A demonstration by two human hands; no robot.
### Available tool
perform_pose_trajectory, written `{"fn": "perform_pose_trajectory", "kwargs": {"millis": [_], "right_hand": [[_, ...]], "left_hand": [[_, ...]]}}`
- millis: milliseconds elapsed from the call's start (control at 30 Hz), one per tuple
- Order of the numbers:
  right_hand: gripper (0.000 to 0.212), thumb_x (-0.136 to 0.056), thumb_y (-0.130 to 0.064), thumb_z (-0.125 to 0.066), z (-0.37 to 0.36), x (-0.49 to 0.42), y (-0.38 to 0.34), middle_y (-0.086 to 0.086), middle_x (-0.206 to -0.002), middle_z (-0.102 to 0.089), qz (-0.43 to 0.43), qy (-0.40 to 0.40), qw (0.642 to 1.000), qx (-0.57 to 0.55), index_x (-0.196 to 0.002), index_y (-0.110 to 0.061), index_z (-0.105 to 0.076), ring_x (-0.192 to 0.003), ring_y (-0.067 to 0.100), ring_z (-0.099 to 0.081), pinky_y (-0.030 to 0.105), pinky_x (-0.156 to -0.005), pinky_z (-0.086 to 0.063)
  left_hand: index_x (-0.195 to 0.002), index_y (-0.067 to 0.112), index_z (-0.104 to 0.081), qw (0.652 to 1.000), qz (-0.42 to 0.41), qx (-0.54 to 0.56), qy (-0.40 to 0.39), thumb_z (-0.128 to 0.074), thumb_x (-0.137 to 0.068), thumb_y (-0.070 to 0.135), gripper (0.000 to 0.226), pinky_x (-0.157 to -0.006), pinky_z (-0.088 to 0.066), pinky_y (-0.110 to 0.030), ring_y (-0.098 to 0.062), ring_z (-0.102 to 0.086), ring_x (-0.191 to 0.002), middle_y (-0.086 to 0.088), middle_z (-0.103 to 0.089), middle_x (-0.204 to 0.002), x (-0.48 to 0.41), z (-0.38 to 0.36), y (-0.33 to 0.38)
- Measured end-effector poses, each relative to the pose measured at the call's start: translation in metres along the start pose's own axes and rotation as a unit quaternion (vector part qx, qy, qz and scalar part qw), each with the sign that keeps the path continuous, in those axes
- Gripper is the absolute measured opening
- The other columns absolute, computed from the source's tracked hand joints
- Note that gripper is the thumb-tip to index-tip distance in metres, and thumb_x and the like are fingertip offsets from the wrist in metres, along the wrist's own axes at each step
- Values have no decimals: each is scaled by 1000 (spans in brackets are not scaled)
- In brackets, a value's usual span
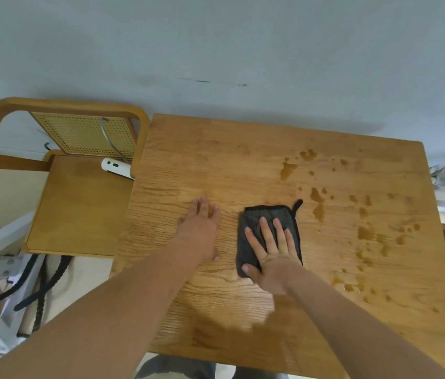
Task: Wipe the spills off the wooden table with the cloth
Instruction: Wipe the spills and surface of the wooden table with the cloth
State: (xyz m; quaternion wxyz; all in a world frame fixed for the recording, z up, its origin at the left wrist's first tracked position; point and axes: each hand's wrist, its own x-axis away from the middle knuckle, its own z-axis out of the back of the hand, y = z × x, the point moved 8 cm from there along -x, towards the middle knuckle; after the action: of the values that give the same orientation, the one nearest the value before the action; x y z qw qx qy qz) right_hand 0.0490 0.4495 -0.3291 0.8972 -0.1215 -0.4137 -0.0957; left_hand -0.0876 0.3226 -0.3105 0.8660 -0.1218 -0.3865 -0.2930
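Note:
A folded dark grey cloth (254, 218) lies flat near the middle of the wooden table (215, 160). My right hand (270, 250) presses down on the cloth with its fingers spread flat. My left hand (202, 228) rests palm-down on the bare wood just left of the cloth, holding nothing. Brownish wet spills (366, 233) are scattered over the right half of the table, from the far side (288, 168) to the near right (347, 283). The cloth's loop tab (297, 205) points toward the closest spots.
A wooden chair (79, 203) with a cane back stands against the table's left edge, a white device (116, 166) lying on its seat. Black straps and clutter (38, 285) are on the floor at the left. A grey wall runs behind the table.

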Motion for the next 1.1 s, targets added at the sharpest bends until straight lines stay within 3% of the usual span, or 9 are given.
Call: {"fn": "perform_pose_trajectory", "kwargs": {"millis": [167, 367, 467, 533, 600, 633, 700, 833, 1100], "right_hand": [[88, -96, -79, -25, 61, -35, 21, 2, -163, 41, -39, 67, 996, -33, -155, -43, 29, -148, 33, 40, 53, -123, 20], [77, -102, -69, -10, 1, 7, -9, 11, -165, 36, -37, 110, 993, -34, -159, -31, 25, -148, 37, 40, 56, -122, 19], [76, -103, -67, -29, -47, 37, -18, 18, -171, -14, -30, 125, 991, -32, -164, -22, -23, -157, 45, -8, 60, -119, -12], [75, -102, -67, -33, -64, 45, -13, 17, -167, -28, -37, 114, 993, -3, -161, -22, -34, -154, 43, -21, 59, -114, -20], [77, -101, -70, -29, -54, 43, -12, 16, -171, -18, -11, 107, 994, 16, -164, -27, -23, -157, 41, -6, 58, -117, -15], [78, -101, -72, -23, -42, 38, -11, 14, -173, 3, 7, 100, 995, 27, -165, -33, -4, -156, 39, 15, 57, -121, -5], [79, -98, -76, -14, -20, 20, 1, 4, -156, 48, 16, 55, 998, 27, -149, -42, 36, -139, 32, 52, 55, -121, 20], [84, -96, -79, -16, 39, -25, 24, 1, -153, 52, -50, 23, 998, -7, -151, -42, 35, -142, 32, 48, 54, -121, 23], [81, -98, -73, -9, 60, -41, 15, 7, -162, 42, -88, 111, 988, -64, -158, -33, 29, -148, 37, 39, 57, -122, 20]], "left_hand": [[-162, 20, 16, 1000, 11, -7, -4, -84, -80, 48, 132, -123, -22, -60, -36, 20, -155, -14, 31, -166, -3, -4, 2], [-163, 18, 13, 1000, 8, 9, -1, -87, -79, 42, 133, -122, -22, -63, -37, 20, -155, -16, 30, -166, -1, -3, 4], [-162, 20, 13, 1000, 4, 22, 2, -87, -79, 40, 133, -123, -20, -63, -36, 22, -155, -14, 32, -165, 0, -2, 3], [-162, 19, 14, 1000, 3, 21, 2, -87, -79, 40, 133, -123, -19, -63, -36, 22, -155, -15, 32, -165, 0, -2, 3], [-162, 19, 14, 1000, 2, 24, 5, -87, -79, 40, 133, -123, -19, -63, -36, 21, -155, -15, 32, -165, 0, -1, 3], [-162, 19, 13, 1000, 2, 27, 7, -87, -78, 40, 133, -123, -19, -63, -36, 21, -155, -14, 32, -165, -1, 0, 2], [-163, 19, 13, 1000, -3, 27, 11, -87, -79, 41, 132, -123, -19, -63, -36, 21, -155, -15, 31, -165, -2, 2, 2], [-162, 20, 15, 1000, -6, 11, 8, -85, -80, 44, 131, -123, -20, -62, -36, 21, -155, -14, 32, -165, 0, -4, 2], [-163, 26, 11, 999, 2, 28, 21, -87, -77, 45, 132, -124, -21, -59, -31, 21, -156, -8, 32, -166, 0, -11, 0]]}}
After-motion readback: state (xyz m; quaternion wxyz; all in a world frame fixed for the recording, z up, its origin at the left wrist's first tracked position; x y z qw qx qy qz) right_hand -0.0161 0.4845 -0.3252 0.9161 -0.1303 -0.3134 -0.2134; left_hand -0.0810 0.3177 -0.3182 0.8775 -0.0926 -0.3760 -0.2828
